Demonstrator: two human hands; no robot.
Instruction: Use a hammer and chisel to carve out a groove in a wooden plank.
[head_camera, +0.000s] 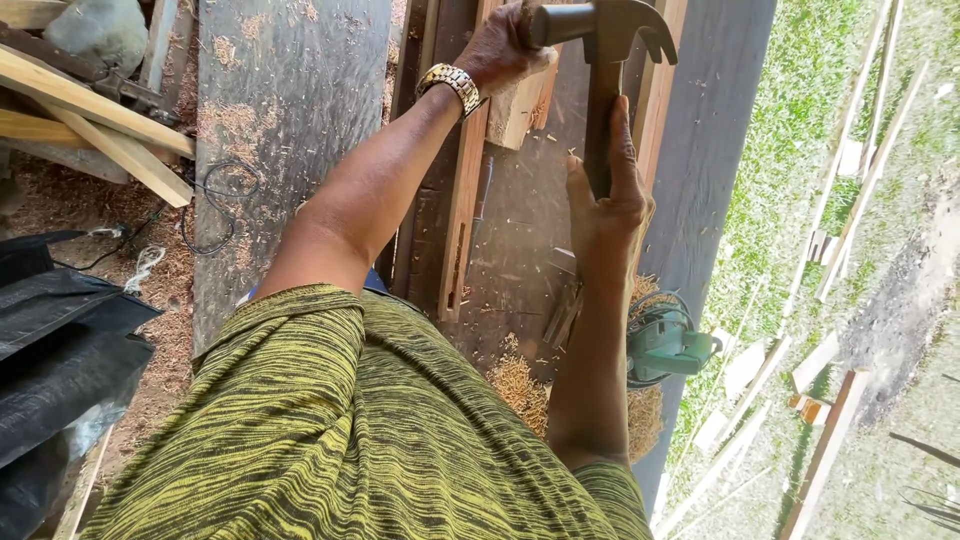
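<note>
My right hand (612, 205) grips the dark handle of a claw hammer (608, 40), whose head is raised near the top edge with its striking face turned toward my left hand. My left hand (500, 48), a gold watch (452, 82) on its wrist, is closed over the top of a pale wooden block (520, 108); I cannot see whether it holds anything else. Both hands hover over a dark workbench plank (520, 230). A reddish wooden rail (460, 220) with a slot cut in it lies just left of the block.
A green power saw (668, 345) sits among wood shavings (520, 385) by my right elbow. Loose planks (95, 115) and a black cable (215, 205) lie at the left, black plastic sheeting (60, 340) lower left. Grass with scattered wood strips (850, 200) lies to the right.
</note>
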